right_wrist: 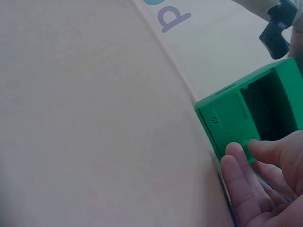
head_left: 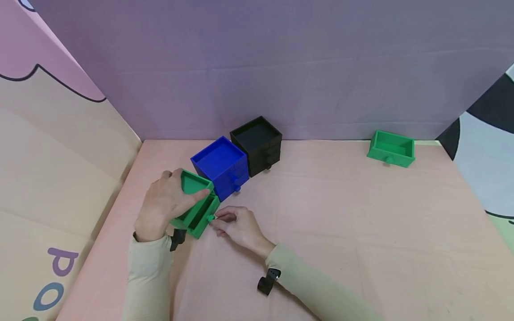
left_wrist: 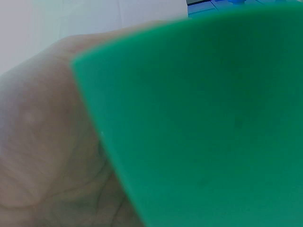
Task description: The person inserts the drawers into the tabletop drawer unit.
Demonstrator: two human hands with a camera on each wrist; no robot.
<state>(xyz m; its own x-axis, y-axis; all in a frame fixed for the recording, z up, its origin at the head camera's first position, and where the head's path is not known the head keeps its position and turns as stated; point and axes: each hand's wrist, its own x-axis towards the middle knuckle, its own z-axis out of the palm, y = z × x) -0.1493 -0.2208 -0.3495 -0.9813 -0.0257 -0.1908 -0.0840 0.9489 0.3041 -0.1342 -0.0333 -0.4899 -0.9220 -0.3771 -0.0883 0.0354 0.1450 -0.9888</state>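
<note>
A small green drawer cabinet (head_left: 194, 180) stands at the left of the table with a green drawer (head_left: 199, 220) partly pulled out of its front. My left hand (head_left: 166, 203) grips the cabinet from the left, thumb laid across its top; the far fingers are partly hidden. Blurred and close, the cabinet's green wall (left_wrist: 199, 113) fills much of the left wrist view beside the palm. At the drawer front, my right hand (head_left: 241, 226) pinches the round knob (head_left: 210, 218) between thumb and fingers. The right wrist view shows the drawer's front panel (right_wrist: 229, 113) and the dark opening above it.
Right behind the green cabinet stands a blue cabinet (head_left: 220, 157) with knobs, then a black one (head_left: 258, 135), set in a diagonal row. Far off at the back right lies a separate green drawer (head_left: 391, 145). A purple-grey cloth wall (head_left: 321, 80) closes the table's back.
</note>
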